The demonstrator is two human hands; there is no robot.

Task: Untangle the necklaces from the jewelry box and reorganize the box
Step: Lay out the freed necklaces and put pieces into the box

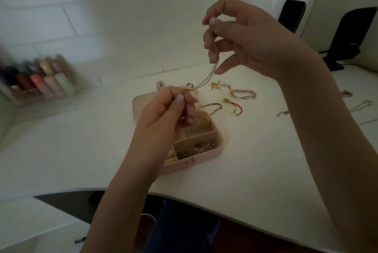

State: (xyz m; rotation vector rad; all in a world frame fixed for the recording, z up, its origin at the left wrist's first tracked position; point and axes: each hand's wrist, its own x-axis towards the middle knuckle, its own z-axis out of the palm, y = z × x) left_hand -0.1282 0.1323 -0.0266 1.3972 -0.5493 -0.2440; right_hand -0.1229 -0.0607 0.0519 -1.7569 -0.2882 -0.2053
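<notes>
We pinch a chain (206,77) in both hands (169,111) (241,37), our left hiding the box (204,150) at the white table's (266,160) 12 o'clock.

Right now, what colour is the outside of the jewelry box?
Pale pink. The head view shows it best on the jewelry box front wall and open lid.

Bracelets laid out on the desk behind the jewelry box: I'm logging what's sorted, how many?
3, though blur may hide more: a pink beaded bracelet farthest right, a red cord bracelet below it, and a dark chain bracelet nearest the jewelry box.
</notes>
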